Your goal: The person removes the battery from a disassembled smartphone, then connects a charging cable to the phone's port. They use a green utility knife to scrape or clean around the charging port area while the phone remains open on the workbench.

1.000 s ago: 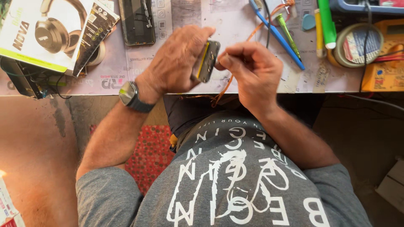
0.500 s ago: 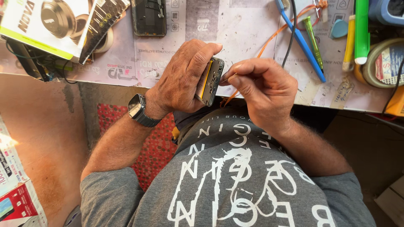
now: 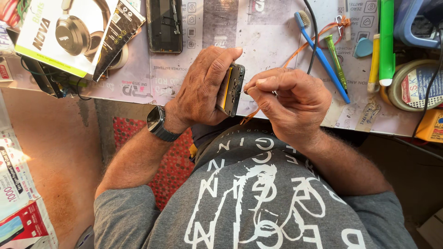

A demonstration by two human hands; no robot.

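Note:
My left hand [image 3: 203, 90] grips a small opened phone [image 3: 232, 89] on edge, its dark frame and a yellow part facing my right hand. My right hand [image 3: 290, 103] pinches a thin metal tool [image 3: 249, 89] whose tip touches the phone's side. Both hands hover over the near edge of the workbench [image 3: 277, 41]. A dark watch [image 3: 159, 123] sits on my left wrist.
On the bench lie a second opened phone [image 3: 164, 25], a headphone box [image 3: 64, 34], a blue brush [image 3: 323, 55], a green screwdriver [image 3: 336, 60], a green marker [image 3: 386, 41], an orange cord [image 3: 304, 46] and a round tin [image 3: 413, 85]. A red mat [image 3: 170, 161] covers the floor below.
The view has shifted slightly, so the hands sit lower and more central. My right hand's tool stays at the phone's edge; the grip of both hands is unchanged.

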